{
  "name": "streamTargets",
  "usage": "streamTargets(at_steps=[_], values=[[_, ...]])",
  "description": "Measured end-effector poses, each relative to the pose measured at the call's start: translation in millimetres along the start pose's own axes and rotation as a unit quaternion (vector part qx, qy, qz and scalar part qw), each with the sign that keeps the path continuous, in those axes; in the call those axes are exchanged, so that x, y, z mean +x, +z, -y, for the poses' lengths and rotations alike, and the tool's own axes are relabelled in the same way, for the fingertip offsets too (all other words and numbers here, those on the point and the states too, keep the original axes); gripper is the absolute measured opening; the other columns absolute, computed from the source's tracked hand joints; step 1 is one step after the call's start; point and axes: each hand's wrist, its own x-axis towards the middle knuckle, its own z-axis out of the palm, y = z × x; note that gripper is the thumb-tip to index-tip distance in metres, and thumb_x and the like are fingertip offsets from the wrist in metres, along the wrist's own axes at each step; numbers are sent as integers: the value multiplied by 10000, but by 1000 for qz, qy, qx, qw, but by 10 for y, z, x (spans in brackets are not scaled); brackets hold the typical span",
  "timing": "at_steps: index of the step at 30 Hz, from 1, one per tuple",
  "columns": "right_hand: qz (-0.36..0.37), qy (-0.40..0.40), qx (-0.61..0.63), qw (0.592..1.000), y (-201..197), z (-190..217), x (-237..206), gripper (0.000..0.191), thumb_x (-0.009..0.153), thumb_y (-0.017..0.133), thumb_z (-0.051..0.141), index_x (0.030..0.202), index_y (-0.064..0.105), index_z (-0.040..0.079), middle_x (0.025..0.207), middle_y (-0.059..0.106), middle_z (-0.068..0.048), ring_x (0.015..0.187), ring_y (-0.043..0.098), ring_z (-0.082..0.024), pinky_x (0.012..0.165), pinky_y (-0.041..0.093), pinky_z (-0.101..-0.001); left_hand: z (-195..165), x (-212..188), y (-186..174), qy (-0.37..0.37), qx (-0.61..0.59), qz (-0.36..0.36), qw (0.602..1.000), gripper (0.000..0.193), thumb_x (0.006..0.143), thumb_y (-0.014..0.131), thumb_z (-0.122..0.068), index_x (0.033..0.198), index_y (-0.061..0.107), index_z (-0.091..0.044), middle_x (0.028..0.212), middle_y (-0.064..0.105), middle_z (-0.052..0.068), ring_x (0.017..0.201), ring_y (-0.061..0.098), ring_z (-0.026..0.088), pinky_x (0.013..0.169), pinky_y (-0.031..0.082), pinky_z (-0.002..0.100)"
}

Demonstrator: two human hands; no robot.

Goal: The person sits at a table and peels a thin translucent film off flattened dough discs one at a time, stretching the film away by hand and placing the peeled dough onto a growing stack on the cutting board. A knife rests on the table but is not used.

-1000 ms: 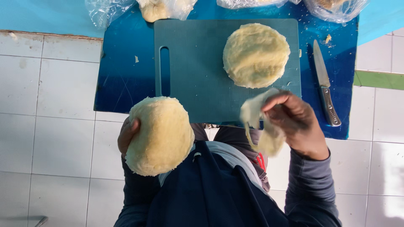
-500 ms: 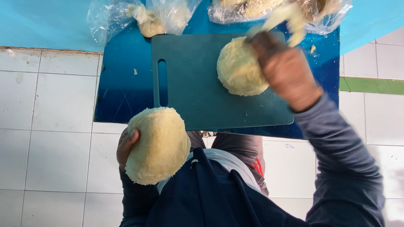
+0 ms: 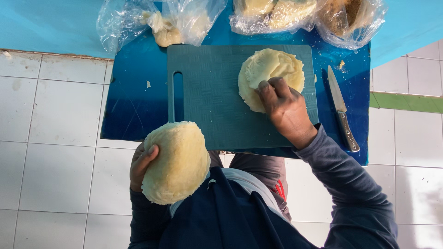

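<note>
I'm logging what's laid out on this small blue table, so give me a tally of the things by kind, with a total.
Dough rounds: 2, one in the left hand at, one under the right hand at
Cutting board: 1
Knife: 1
Clear plastic bags: 2, at and
Total: 6

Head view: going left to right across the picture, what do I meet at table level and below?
Left hand → dough round it holds → cutting board slot → dough on board under right hand → knife.
</note>
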Motion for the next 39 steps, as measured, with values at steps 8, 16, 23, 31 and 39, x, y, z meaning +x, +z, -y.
streamTargets(at_steps=[8,16,23,31,39], values=[[-11,-28,40,999,-14,105,-9,241,958,752,88,1162,650,9,989,576,-112,850,695,-262,723,604,-376,11,12,58,-5,9,-7,1000,664,947,672,-365,1390,499,98,1148,694,279,962,741,371,808,643,482],[-32,-38,61,997,-41,119,57,285,904,811,200,1117,708,42,949,681,-87,816,680,-258,732,587,-407,-6,62,71,-11,28,7,1000,628,963,654,-350,1390,508,87,1173,695,257,997,735,348,832,637,464],[-94,137,307,937,-251,-224,-34,141,1072,571,-75,1137,648,23,1097,729,-111,929,723,-184,729,567,-295,19,16,94,-11,41,2,999,597,977,638,-336,1390,516,78,1195,695,238,1027,730,327,853,632,449],[-64,145,202,967,-264,-732,291,152,1072,690,3,1223,688,-8,1057,690,-137,834,664,-164,699,527,-273,41,52,213,4,51,-9,999,563,993,620,-321,1390,526,67,1221,696,216,1062,724,303,877,627,431],[-4,131,389,912,-574,342,183,240,963,697,-12,1199,674,24,1034,675,-102,914,712,-191,782,560,-303,298,460,521,365,465,34,806,356,1204,470,-247,1445,533,8,1364,665,121,1226,718,185,943,596,311]])
